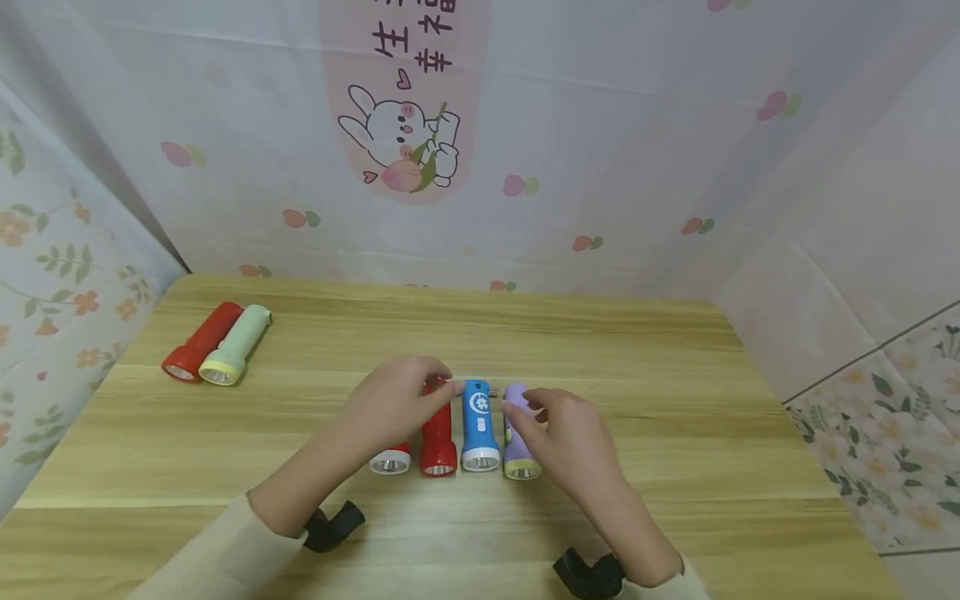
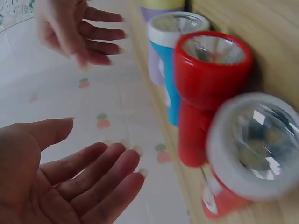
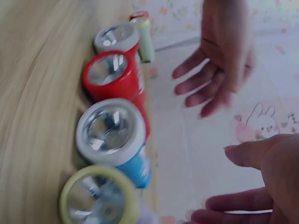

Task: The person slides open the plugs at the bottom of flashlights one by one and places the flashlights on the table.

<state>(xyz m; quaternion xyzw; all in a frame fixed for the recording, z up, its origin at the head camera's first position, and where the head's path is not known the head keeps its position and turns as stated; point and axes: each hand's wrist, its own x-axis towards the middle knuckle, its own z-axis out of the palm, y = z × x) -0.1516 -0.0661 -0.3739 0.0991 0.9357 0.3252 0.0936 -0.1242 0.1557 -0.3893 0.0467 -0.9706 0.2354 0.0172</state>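
Four-way side by side on the table lie flashlights: a red one with a white head (image 1: 391, 461), an all-red one (image 1: 438, 442), a blue one with a white head (image 1: 479, 429) and a purple one with a yellow head (image 1: 517, 450). My left hand (image 1: 397, 398) hovers over the two red ones, hiding much of the white-headed one. Above the purple flashlight is my right hand (image 1: 573, 433). In the left wrist view the left fingers (image 2: 103, 182) are spread loosely, apart from the flashlights. The right wrist view likewise shows the right hand (image 3: 280, 182) holding nothing.
At the table's far left, a red flashlight (image 1: 202, 342) lies against a mint-green one (image 1: 238, 343) with a yellow head. Black wrist mounts (image 1: 330, 527) sit by both wrists. A printed cloth (image 1: 600, 150) hangs behind the wooden table (image 1: 675, 467).
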